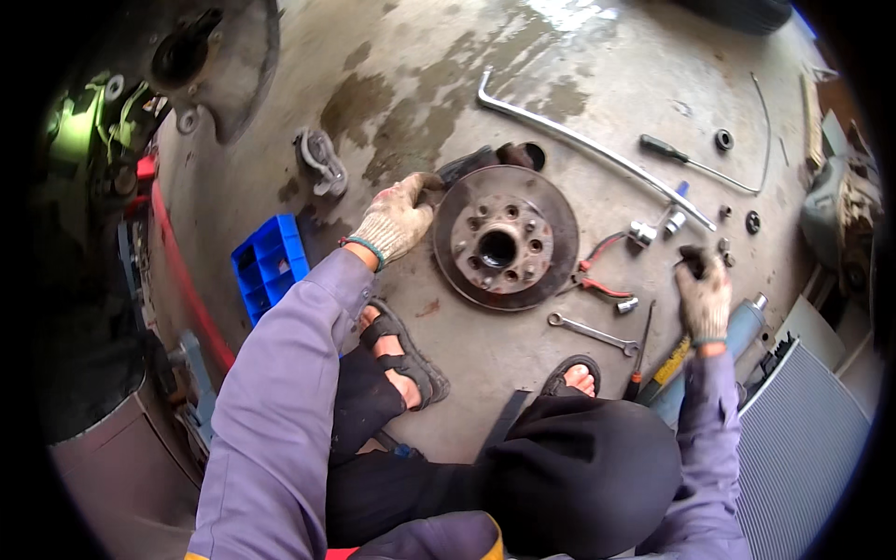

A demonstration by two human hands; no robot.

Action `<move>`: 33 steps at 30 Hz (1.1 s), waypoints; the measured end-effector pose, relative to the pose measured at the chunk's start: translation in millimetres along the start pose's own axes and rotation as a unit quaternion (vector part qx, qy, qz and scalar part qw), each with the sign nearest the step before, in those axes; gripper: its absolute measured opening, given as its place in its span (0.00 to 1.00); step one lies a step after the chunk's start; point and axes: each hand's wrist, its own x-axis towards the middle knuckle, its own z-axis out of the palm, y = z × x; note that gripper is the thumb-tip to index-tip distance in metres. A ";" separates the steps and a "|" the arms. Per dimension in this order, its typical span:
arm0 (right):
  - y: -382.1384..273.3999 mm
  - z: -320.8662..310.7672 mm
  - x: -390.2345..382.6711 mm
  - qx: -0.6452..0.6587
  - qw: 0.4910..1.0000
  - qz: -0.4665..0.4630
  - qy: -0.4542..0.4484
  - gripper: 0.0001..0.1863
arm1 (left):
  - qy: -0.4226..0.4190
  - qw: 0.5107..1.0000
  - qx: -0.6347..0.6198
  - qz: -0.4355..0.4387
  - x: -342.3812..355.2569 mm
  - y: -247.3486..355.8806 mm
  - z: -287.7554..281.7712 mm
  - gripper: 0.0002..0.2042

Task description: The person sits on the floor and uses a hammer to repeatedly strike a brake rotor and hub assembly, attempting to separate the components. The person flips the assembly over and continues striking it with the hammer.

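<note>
A rusty brake disc with hub [507, 215] lies on the concrete floor in front of me. My left hand [403, 210] wears a stained knit glove, its fingers curled at the disc's upper-left edge; what they grip is hidden. A dark metal part [467, 163] lies just behind the disc. My right hand [705, 289], also gloved, is closed at the right, near some small nuts, around something dark I cannot make out. Between disc and right hand are red-handled pliers [607, 287], a socket [642, 233] and a combination wrench [593, 331].
A long bent bar [579, 140], screwdriver [663, 147], blue compartment tray [269, 266], grey clamp-like part [320, 163], blue-grey cylinder [747, 322] and finned radiator [798, 439] surround me. A large metal plate [238, 56] is upper left, a tire [737, 11] upper right.
</note>
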 end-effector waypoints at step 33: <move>-59.8 118.0 -112.8 0.491 0.756 0.401 -0.163 0.22 | -0.039 0.895 0.287 0.338 -77.1 9.6 103.9 0.11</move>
